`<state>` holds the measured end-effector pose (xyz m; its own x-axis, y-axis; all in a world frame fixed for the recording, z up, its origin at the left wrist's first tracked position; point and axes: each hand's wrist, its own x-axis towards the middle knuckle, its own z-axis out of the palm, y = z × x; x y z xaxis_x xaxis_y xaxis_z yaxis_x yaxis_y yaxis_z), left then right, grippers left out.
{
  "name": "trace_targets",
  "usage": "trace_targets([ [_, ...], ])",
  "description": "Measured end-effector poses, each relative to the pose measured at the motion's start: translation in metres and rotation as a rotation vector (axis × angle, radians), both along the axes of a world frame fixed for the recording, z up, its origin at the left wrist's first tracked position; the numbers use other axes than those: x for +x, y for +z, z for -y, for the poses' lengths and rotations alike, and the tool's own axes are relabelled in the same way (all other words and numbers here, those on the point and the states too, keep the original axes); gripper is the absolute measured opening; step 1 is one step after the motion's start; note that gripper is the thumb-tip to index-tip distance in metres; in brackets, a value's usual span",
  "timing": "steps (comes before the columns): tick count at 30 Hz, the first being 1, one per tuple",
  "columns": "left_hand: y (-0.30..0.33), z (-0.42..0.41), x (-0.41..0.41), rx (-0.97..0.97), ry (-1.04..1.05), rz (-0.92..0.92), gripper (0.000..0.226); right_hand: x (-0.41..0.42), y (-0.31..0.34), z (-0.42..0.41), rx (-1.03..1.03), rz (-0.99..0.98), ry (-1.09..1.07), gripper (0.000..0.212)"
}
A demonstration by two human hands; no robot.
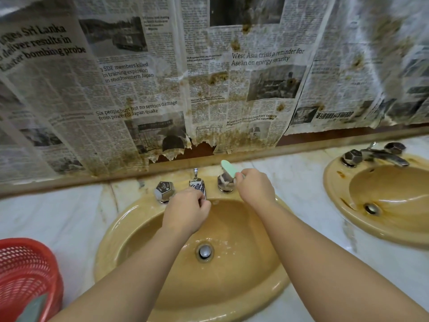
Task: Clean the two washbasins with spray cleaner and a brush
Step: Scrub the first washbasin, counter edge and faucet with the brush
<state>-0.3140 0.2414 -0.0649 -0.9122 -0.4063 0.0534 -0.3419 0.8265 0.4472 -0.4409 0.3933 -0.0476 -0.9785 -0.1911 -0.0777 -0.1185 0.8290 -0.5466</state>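
Stained newspaper sheets (144, 89) cover the wall behind the counter, lower edge torn and browned above a brown wooden ledge (301, 145). White marble countertop (69, 219) carries two tan oval ceramic washbasins. Near washbasin (130, 228) sits centre frame, wet, with a round chrome drain plug (205, 251) at its bottom. Second tan washbasin (336, 182) is at the right edge, well apart from both hands, brown stains on its rim and bowl, its own chrome tap set (380, 155) at the back.

Red plastic mesh basket (25, 270) stands on the counter at lower left, just beside the near basin; a grey-green object pokes out of it, cannot tell what.

Both bare forearms reach over the near basin. Left hand (186, 210) is at the back of the bowl, fingers curled round the chrome spout (197, 185) of the centre tap, gripping its front end. Left faceted chrome tap knob (164, 190) is just beside that hand, not touched.

Right hand (254, 188) is over the back rim, fingers closed round the handle of a pale green plastic brush (228, 169). Brush sticks up and left from the fist, its head against the top of the right faceted chrome tap knob (225, 182), which lies directly left of the knuckles. Bristles hidden, cannot tell their contact. No spray cleaner bottle identifiable.
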Motion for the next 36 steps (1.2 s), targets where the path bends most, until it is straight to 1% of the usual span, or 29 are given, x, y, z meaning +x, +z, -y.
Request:
trace_targets([
  [2,0.007,0.000,-0.008,-0.024,-0.002,0.028,0.022,-0.003,-0.006,-0.013,-0.059,0.025,-0.068,0.033],
  [4,0.010,-0.003,-0.019,-0.033,-0.031,0.029,0.023,0.008,-0.017,-0.022,-0.130,0.049,-0.082,0.032],
  [7,0.008,-0.013,-0.042,-0.047,-0.149,0.090,0.036,0.016,-0.029,-0.020,-0.242,0.098,-0.083,0.034],
  [9,0.006,-0.021,-0.059,-0.099,-0.248,0.138,0.043,0.003,-0.038,-0.018,-0.375,0.159,-0.176,0.044],
  [10,0.007,-0.023,-0.066,-0.121,-0.281,0.170,0.050,-0.003,-0.044,-0.018,-0.436,0.202,-0.242,0.045],
  [13,0.007,-0.024,-0.083,-0.191,-0.360,0.304,0.062,0.012,-0.065,-0.019,-0.616,0.387,-0.451,0.032],
  [16,0.004,-0.025,-0.091,-0.223,-0.388,0.369,0.067,0.041,-0.071,-0.017,-0.923,0.643,-0.632,0.022],
  [17,0.002,-0.024,-0.092,-0.232,-0.385,0.377,0.068,0.041,-0.072,-0.013,-0.993,0.670,-0.648,0.022],
  [18,0.000,-0.024,-0.092,-0.245,-0.385,0.384,0.069,0.037,-0.074,-0.007,-1.039,0.651,-0.646,0.022],
  [21,-0.003,-0.021,-0.094,-0.284,-0.387,0.403,0.073,0.023,-0.076,0.005,-1.061,0.575,-0.669,0.023],
  [24,-0.002,-0.021,-0.095,-0.290,-0.384,0.424,0.075,0.030,-0.081,0.003,-1.051,0.634,-0.731,0.021],
  [26,-0.001,-0.023,-0.095,-0.308,-0.389,0.426,0.074,0.038,-0.080,0.002,-1.057,0.662,-0.733,0.019],
  [29,-0.002,-0.024,-0.094,-0.316,-0.390,0.415,0.073,0.031,-0.076,0.009,-1.080,0.604,-0.691,0.022],
  [30,-0.002,-0.023,-0.094,-0.317,-0.391,0.418,0.074,0.026,-0.075,0.011,-1.076,0.602,-0.707,0.022],
  [33,-0.001,-0.020,-0.092,-0.311,-0.403,0.449,0.076,0.027,-0.081,0.012,-1.045,0.664,-0.772,0.020],
  [36,0.000,-0.019,-0.094,-0.312,-0.411,0.460,0.077,0.046,-0.078,0.016,-1.024,0.717,-0.754,0.020],
])
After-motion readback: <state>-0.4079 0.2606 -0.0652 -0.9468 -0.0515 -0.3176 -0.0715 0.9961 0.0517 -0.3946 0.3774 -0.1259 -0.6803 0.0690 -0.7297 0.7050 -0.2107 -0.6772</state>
